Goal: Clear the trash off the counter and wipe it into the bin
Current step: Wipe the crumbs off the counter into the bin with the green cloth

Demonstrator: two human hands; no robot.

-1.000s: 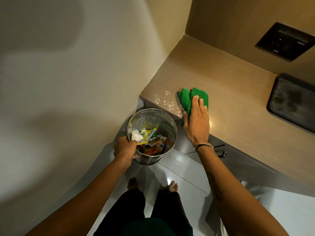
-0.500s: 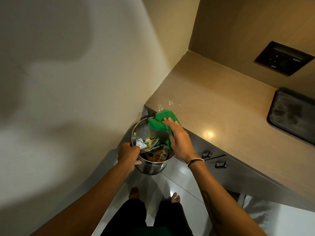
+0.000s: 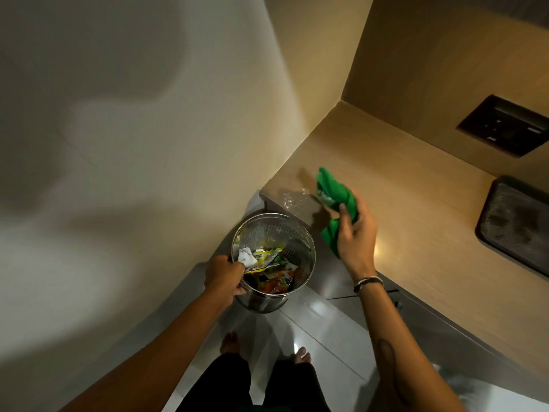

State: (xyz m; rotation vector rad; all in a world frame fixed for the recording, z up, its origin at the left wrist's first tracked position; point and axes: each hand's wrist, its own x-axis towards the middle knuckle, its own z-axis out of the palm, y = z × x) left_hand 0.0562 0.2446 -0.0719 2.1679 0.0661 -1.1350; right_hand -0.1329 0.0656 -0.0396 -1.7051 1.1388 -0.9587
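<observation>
A perforated metal bin (image 3: 292, 230) hangs just below the counter's left corner, gripped at its near rim by my left hand (image 3: 223, 275). Crumpled wrappers and a white paper ball (image 3: 267, 267) lie inside it. My right hand (image 3: 355, 236) holds a bunched green cloth (image 3: 334, 193) in the air above the wooden counter (image 3: 416, 209), to the right of the bin. A small wet, glinting patch (image 3: 292, 197) marks the counter's corner beside the cloth.
A dark tray (image 3: 518, 224) sits on the counter at the right edge. A black socket panel (image 3: 505, 124) is set in the back wall. A pale wall closes the left side. Grey drawer fronts (image 3: 421, 325) run under the counter; my bare feet stand on glossy floor tiles.
My right hand swept the cloth off the counter edge over the bin, then lifted it up and back to the right above the counter. The left hand kept hold of the bin.
</observation>
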